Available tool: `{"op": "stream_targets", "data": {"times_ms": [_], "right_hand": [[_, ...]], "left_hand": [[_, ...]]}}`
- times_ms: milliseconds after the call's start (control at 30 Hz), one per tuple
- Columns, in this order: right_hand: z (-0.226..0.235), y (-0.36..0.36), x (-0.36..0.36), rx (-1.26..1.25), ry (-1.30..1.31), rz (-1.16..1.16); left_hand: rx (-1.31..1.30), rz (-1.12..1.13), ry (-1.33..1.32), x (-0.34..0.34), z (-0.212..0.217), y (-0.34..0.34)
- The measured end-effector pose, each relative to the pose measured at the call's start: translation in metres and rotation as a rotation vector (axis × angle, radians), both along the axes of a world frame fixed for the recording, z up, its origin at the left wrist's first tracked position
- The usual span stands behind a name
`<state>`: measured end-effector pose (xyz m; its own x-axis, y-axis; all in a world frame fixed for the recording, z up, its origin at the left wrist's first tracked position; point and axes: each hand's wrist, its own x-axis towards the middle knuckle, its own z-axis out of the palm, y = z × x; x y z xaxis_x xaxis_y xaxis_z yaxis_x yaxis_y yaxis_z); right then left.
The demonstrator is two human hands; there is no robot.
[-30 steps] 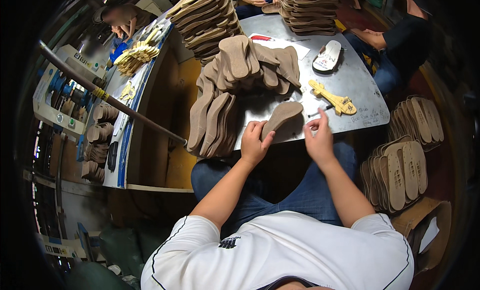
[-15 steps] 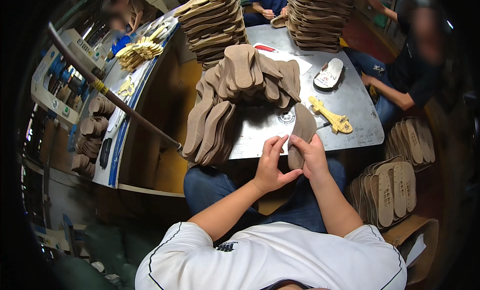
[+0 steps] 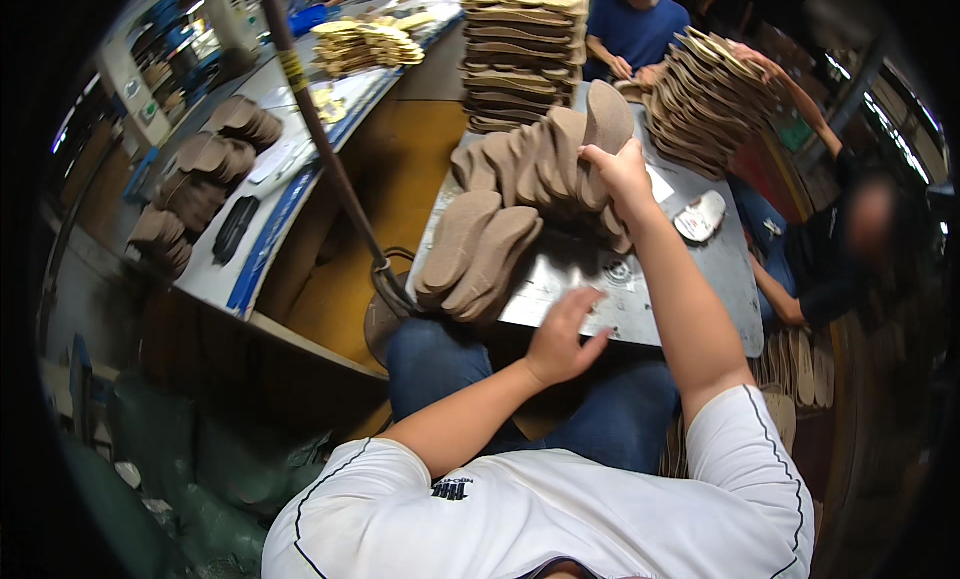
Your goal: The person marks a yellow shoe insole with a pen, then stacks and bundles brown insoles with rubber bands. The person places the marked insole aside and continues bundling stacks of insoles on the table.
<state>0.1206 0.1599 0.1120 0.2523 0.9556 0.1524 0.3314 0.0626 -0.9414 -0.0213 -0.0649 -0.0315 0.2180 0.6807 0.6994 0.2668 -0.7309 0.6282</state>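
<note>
Workshop benches are crowding the scene, with a metal table (image 3: 640, 309) sitting right in front of the seated person and carrying rows of tan shoe insoles; tall insole stacks (image 3: 520, 59) are rising at its far edge, and a fanned stack (image 3: 710, 99) is leaning beside them on the right. Other people are working across the table, one in a blue shirt (image 3: 630, 34) and another at the right edge; a side bench (image 3: 250, 249) on the left is holding further dark piles.

The right hand (image 3: 620, 174) is reaching out over the leaning row of insoles (image 3: 540, 164); its fingers are curled around the upper insole (image 3: 607, 114), gripping it at the top of that row. The left hand (image 3: 565, 334) is hovering above the near edge of the table, fingers spread and loose, holding nothing; it is sitting just beside the nearer bundle of insoles (image 3: 480, 254), apart from it.

Judging by the layout, the sorting is looking well advanced but unfinished; many insoles are already standing in ordered rows and stacks, while a light-coloured sole (image 3: 700, 217) is lying alone on the right of the table.
</note>
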Motion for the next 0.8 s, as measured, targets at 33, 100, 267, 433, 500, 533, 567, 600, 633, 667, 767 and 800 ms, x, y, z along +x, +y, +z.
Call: {"op": "stream_targets", "data": {"times_ms": [33,100,267,433,500,533,567,600,633,667,767,800], "right_hand": [[0.002,0.019,-0.007,-0.141,-0.137,-0.062],[-0.007,0.038,-0.020,-0.223,-0.575,-0.135],[-0.014,0.053,-0.039,-0.319,-0.793,-0.113],[-0.007,0.057,-0.048,-0.348,-0.918,-0.083],[-0.002,0.065,-0.051,-0.371,-1.025,-0.027],[0.003,0.070,-0.051,-0.396,-1.079,0.008],[0.008,0.077,-0.049,-0.391,-1.044,0.051],[0.014,0.083,-0.047,-0.404,-1.009,0.098],[0.017,0.088,-0.045,-0.421,-0.969,0.144],[0.022,0.092,-0.040,-0.406,-0.982,0.151],[0.034,0.098,-0.023,-0.380,-1.018,0.287],[0.035,0.097,-0.019,-0.359,-0.969,0.290]], "left_hand": [[0.062,-0.011,0.080,0.002,-0.002,-0.002],[0.066,-0.118,0.151,0.002,-0.004,-0.003],[-0.140,-0.241,0.194,0.005,-0.008,-0.006],[-0.165,-0.302,0.206,0.013,-0.013,-0.010],[-0.148,-0.310,0.252,0.015,-0.016,-0.011],[-0.126,-0.309,0.275,0.015,-0.018,-0.012],[-0.117,-0.301,0.276,0.013,-0.021,-0.013],[-0.111,-0.294,0.277,0.012,-0.024,-0.014],[-0.119,-0.296,0.297,0.010,-0.027,-0.016],[-0.119,-0.286,0.280,0.007,-0.030,-0.016],[-0.159,-0.258,0.290,0.001,-0.039,-0.015],[-0.181,-0.240,0.306,-0.001,-0.041,-0.015]]}}
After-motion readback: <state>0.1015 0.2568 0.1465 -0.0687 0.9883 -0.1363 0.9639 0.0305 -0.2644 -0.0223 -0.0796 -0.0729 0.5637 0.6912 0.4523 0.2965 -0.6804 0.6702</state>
